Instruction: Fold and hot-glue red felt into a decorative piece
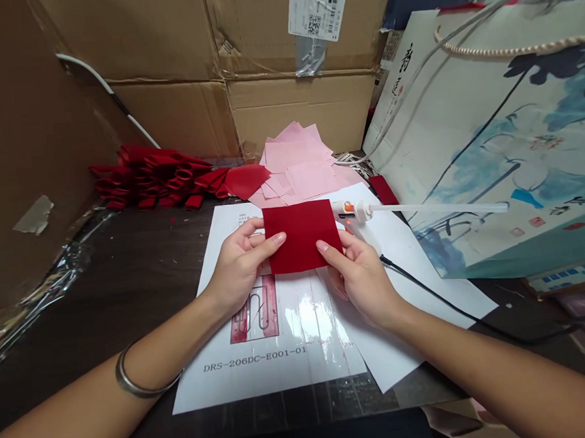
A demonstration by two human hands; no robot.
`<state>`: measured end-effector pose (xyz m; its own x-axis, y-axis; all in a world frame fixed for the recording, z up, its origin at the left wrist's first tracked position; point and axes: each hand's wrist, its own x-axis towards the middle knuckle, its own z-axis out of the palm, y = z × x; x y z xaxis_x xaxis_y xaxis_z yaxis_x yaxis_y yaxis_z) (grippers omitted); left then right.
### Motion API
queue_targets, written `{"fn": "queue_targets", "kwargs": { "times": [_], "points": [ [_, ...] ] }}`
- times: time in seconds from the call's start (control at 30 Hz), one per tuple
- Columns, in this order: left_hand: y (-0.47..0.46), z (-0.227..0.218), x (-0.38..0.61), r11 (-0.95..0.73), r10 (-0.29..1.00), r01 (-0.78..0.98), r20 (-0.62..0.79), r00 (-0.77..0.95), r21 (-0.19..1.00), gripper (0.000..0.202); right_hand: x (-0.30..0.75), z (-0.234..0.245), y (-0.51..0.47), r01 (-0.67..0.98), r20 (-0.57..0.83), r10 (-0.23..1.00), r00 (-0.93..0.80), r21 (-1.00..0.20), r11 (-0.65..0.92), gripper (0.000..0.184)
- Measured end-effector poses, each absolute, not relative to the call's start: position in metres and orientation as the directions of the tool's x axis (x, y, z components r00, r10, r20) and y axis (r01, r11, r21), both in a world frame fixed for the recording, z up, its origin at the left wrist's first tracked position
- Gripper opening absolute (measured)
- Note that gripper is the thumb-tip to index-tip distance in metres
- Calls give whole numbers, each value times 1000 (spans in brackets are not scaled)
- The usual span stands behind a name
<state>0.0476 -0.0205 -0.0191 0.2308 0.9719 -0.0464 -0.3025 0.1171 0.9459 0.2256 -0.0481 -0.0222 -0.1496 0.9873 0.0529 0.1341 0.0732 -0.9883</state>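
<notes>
Both my hands hold a square of red velvet-like fabric [301, 235] by its left and right edges, just above the papers. My left hand [238, 266] pinches the left edge between thumb and fingers, and my right hand [359, 278] pinches the lower right corner. Directly behind the fabric's top right corner lies a white hot-glue gun [352, 211] with an orange trigger part, and a long glue stick runs from it to the right. A laminated sheet printed "DRS-206DC-E001-01" [282, 353] lies under my hands.
A loose white paper [408, 291] overlaps the sheet. Behind lie pink paper squares [293, 165] and a row of folded red fabric pieces [154, 178]. A black cord [459, 307] crosses the dark table [102, 292]. A painted paper bag [491, 132] and cardboard boxes [285, 46] wall the back.
</notes>
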Motion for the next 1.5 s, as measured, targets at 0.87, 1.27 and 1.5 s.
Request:
{"fn": "queue_targets", "kwargs": {
  "times": [0.87,1.27,1.5],
  "points": [
    [-14,-20,34,-136,960,434,10,280,891,54,236,-20,-58,367,678,732,66,-698,614,47],
    [-7,-24,28,-350,918,670,98,384,655,52,242,-23,-50,704,345,776,-529,-332,628,36],
    [-6,-27,29,-204,965,621,51,256,757,51,235,-24,-45,770,175,777,-605,-120,626,39]
  ]
}}
